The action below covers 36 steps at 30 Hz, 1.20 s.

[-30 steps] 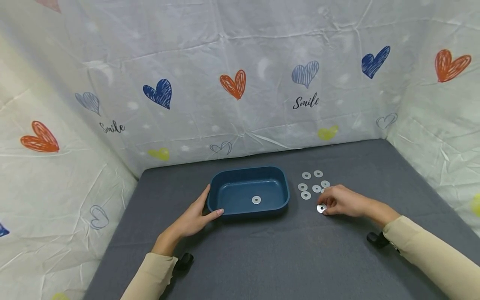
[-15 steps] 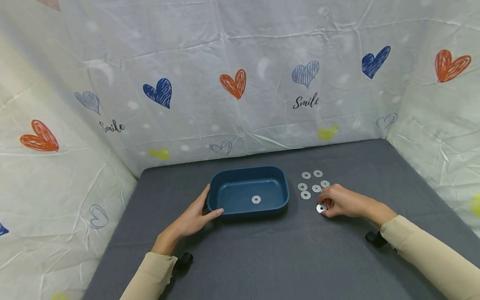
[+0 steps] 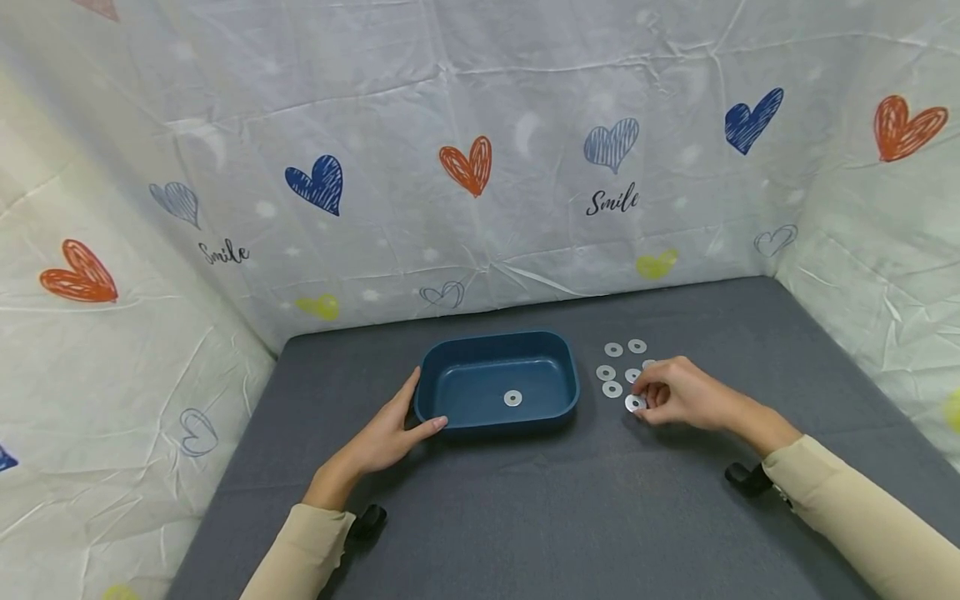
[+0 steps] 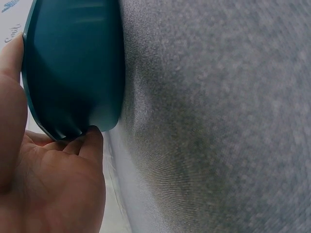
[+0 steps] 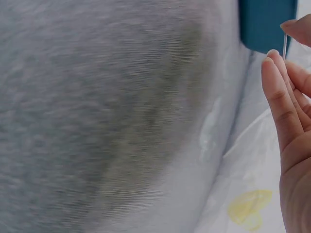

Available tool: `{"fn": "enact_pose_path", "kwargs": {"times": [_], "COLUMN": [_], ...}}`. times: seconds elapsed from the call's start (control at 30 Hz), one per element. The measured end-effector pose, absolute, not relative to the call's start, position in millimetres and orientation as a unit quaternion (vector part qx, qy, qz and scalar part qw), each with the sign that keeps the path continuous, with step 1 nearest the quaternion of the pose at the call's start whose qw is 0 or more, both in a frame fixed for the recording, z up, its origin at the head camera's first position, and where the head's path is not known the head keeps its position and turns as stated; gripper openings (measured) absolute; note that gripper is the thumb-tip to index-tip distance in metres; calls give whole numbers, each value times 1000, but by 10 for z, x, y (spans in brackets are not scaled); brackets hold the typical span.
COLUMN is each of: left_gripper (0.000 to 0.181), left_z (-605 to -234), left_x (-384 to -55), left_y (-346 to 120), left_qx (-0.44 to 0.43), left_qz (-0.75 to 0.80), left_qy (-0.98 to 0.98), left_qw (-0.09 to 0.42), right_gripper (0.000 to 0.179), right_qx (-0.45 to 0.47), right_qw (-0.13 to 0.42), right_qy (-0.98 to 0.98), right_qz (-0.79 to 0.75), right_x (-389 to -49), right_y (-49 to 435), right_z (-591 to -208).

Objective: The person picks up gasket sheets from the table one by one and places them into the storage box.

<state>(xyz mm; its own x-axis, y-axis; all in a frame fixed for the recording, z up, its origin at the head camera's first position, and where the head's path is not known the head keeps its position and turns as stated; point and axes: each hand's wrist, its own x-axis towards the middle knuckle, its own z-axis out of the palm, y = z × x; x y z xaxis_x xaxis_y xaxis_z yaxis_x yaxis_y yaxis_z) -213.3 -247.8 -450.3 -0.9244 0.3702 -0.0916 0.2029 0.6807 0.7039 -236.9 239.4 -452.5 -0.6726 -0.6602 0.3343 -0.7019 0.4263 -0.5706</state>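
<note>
A blue rectangular tray point(image 3: 480, 423) rests on the grey cloth, with one flat metal washer point(image 3: 507, 399) lying in it. My left hand point(image 3: 384, 433) holds its left end, the thumb on the front rim and the fingers along the side wall; the left wrist view shows those fingers against the tray wall point(image 4: 73, 58). Right of the tray, my right hand point(image 3: 686, 396) pinches another washer point(image 3: 630, 404) between thumb and fingers. That washer point(image 5: 285, 46) appears edge-on in the right wrist view, lifted off the cloth.
Several loose washers point(image 3: 606, 389) lie flat between the tray and my right hand, some partly hidden by its fingers. Grey cloth point(image 3: 525, 517) covers the table. White sheets with printed hearts point(image 3: 525, 233) stand at the back and both sides.
My right hand has moved slightly left and away from me with the pinched washer, now covering part of the loose ones. The left hand and tray stay in place.
</note>
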Motion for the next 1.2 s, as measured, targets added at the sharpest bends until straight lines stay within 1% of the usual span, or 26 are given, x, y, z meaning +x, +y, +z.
{"fn": "enact_pose_path", "kwargs": {"times": [0.13,0.47,0.7,0.97,1.2], "left_gripper": [109,110,110,109,110], "left_z": [-4513,-4515,-4519,-4528,-4520], "left_x": [-2137,-2117,-2114,-2112,-2102], "left_y": [-2477,-2492,-2486,-2508,-2504], "left_qx": [160,157,158,162,157], "left_qz": [365,367,370,365,372], "left_qy": [910,910,909,910,908], "left_qw": [110,111,109,107,109], "right_gripper": [14,17,14,15,15], "right_qx": [405,408,413,427,443], "right_qw": [38,36,32,27,41], "right_qy": [-843,-838,-839,-832,-826], "right_qz": [352,362,354,353,346], "right_x": [-2368,-2393,-2439,-2513,-2601], "right_y": [2373,2216,2073,1903,1741], "right_z": [-4447,-4227,-4114,-3993,-3907]}}
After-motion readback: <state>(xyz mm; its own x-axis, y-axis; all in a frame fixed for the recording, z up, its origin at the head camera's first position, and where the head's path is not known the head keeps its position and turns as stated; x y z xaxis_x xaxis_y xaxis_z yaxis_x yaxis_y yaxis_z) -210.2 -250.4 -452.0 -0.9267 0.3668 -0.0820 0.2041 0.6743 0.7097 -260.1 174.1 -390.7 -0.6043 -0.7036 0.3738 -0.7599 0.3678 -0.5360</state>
